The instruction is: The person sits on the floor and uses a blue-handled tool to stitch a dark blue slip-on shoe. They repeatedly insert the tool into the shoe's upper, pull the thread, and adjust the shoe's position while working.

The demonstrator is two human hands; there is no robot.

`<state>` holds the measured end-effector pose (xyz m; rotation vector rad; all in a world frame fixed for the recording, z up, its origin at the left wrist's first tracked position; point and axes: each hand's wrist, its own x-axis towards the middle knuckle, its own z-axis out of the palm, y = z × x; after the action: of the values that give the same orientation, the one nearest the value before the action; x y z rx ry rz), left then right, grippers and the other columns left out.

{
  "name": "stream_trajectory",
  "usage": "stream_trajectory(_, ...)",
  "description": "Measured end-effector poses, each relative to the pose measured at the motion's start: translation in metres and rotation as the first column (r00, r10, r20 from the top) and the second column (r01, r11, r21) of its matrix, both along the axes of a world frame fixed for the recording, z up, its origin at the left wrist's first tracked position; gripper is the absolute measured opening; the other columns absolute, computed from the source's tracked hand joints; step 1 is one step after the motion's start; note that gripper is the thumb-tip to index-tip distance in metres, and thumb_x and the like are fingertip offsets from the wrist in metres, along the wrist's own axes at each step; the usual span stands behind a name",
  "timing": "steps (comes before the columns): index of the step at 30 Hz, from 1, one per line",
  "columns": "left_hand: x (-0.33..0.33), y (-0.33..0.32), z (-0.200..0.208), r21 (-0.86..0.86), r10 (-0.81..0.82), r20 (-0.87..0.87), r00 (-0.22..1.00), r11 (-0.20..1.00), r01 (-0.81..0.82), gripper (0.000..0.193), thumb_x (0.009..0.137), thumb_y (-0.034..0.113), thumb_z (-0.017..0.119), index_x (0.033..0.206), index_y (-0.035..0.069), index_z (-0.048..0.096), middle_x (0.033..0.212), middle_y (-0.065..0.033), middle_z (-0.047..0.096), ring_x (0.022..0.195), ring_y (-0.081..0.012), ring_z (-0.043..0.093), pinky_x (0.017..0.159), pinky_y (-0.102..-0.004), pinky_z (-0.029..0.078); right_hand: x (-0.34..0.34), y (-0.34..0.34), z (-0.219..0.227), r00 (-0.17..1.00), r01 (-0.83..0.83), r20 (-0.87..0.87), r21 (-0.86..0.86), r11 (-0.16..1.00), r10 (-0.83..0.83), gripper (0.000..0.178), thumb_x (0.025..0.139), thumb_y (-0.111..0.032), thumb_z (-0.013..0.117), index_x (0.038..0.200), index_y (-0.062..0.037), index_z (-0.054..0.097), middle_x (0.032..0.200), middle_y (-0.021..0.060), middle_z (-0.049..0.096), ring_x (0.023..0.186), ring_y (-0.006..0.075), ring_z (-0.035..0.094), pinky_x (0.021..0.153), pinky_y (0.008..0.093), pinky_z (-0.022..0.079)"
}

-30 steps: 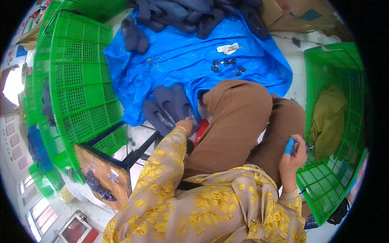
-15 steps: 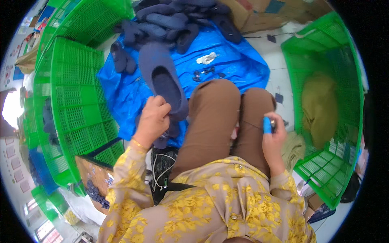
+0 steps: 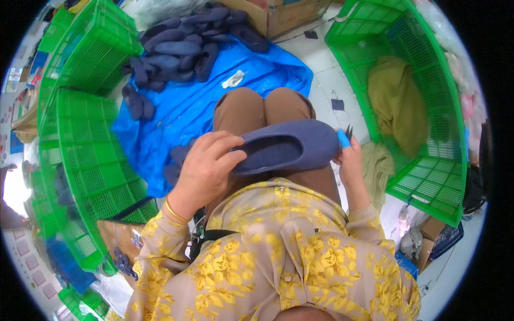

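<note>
A navy-blue fabric slipper (image 3: 319,140) lies sideways above my lap, its opening facing up. My left hand (image 3: 206,168) grips its heel end, thumb and fingers closed on the rim. At the toe end is my right hand (image 3: 350,160), closed around small dark thread snips (image 3: 349,131) whose two pointed tips stick out past the fingers. A blue wrap (image 3: 342,139) covers one finger of that hand, beside the slipper's toe. Most of the snips is hidden in the palm. More navy slippers (image 3: 176,48) are piled on a blue plastic sheet (image 3: 176,120) ahead.
Green plastic crates (image 3: 88,160) stand along my left. On the right, another green crate (image 3: 450,184) holds an olive cloth (image 3: 396,101). A cardboard box (image 3: 294,18) sits at the far side. A white scrap (image 3: 233,79) lies on the sheet.
The slipper has swung from pointing away, left of my knees, to lying crosswise over my lap. My right hand has come up to its toe. The view has shifted to the right.
</note>
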<state>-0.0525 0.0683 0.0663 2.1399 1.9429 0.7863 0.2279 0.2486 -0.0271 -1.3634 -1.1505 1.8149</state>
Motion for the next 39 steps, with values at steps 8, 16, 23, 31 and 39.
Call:
stream_trajectory(8,0.006,-0.077,-0.002,0.148,0.271,0.062,0.961,0.949,-0.277,0.025,0.074,-0.001,0.065,0.098,0.006,0.066,0.104,-0.0096,0.066,0.094,-0.0297,0.063,0.080,-0.0382,0.052,0.010,0.013,-0.033,0.985,-0.015,0.175,0.064,0.998,0.003,0.034,0.094,-0.029,0.063,0.121,-0.0072,0.059,0.107,0.0052,0.065,0.091,0.0137,0.065,0.073,0.0284,0.055)
stream_trajectory(16,-0.063,-0.266,0.001,0.109,0.987,-0.065,0.148,0.154,-0.982,0.014,0.085,0.008,0.057,0.096,0.003,0.066,0.089,-0.0173,0.068,0.087,-0.0356,0.065,0.076,-0.0407,0.051,0.031,0.040,-0.031,0.998,-0.042,0.056,0.181,0.983,0.032,0.025,0.099,-0.014,0.047,0.120,-0.0050,0.058,0.065,-0.0073,0.039,0.048,0.0010,0.028,0.043,0.0216,0.021)
stream_trajectory(23,-0.097,-0.439,-0.038,-0.170,0.843,-0.344,-0.413,-0.488,-0.856,0.031,0.079,0.029,0.063,0.095,0.004,0.071,0.093,-0.0191,0.070,0.093,-0.0362,0.066,0.084,-0.0456,0.050,0.094,0.092,0.007,0.959,0.279,-0.011,0.200,0.939,-0.282,0.030,0.104,-0.014,0.038,0.129,-0.0042,0.052,0.074,-0.0017,0.036,0.054,0.0075,0.026,0.048,0.0264,0.025)
stream_trajectory(31,-0.087,-0.424,-0.030,-0.027,0.849,-0.427,-0.312,-0.357,-0.934,0.032,0.083,0.029,0.063,0.096,0.001,0.067,0.092,-0.0215,0.069,0.091,-0.0406,0.065,0.082,-0.0459,0.050,0.126,0.101,0.064,0.905,0.424,-0.140,0.352,0.834,-0.401,0.027,0.102,-0.011,0.040,0.122,0.0013,0.053,0.084,0.0037,0.044,0.059,0.0117,0.032,0.054,0.0296,0.029)
stream_trajectory(39,-0.030,-0.161,0.025,-0.392,0.611,0.766,0.198,0.689,-0.610,0.011,0.094,0.012,0.062,0.099,0.002,0.065,0.083,-0.0045,0.067,0.068,-0.0093,0.063,0.060,-0.0218,0.048,0.008,-0.032,0.056,0.982,-0.159,0.050,0.737,0.657,0.182,0.028,0.086,0.002,0.060,0.113,-0.0070,0.063,0.103,-0.0004,0.062,0.077,0.0091,0.054,0.067,0.0223,0.043)
